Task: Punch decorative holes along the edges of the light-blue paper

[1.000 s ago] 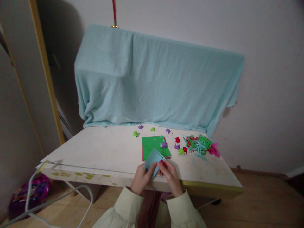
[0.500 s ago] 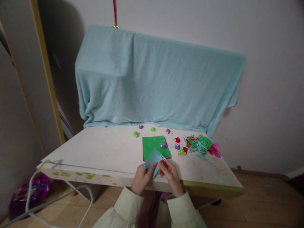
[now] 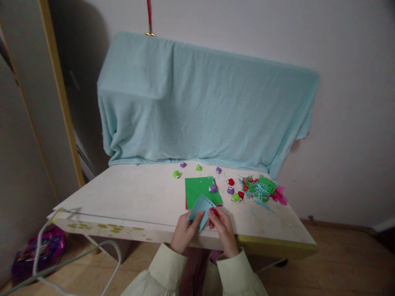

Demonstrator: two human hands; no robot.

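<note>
My left hand [image 3: 185, 231] is closed on a light blue square of paper [image 3: 202, 204], thumb on top. A row of small punched holes runs along the sheet's upper right edge. At that edge, my right hand [image 3: 225, 230] is closed around a small red craft punch [image 3: 214, 211], mostly hidden by the fingers. Just beyond the hands lies a stack of coloured paper with a green sheet [image 3: 195, 186] on top and red showing at its edges. A purple craft punch [image 3: 212, 188] rests on the stack's right side.
Several more punches stand around the stack, among them a green one [image 3: 176, 174] and a red one [image 3: 230, 181]. To the right lies a heap of punched paper scraps [image 3: 261, 189]. A light blue cloth [image 3: 210, 102] hangs behind the white table [image 3: 123, 193]. Cables [image 3: 38, 250] loop at the left.
My right hand's fingers have shifted very slightly on the red craft punch. The blue paper and my left hand stay in nearly the same place.
</note>
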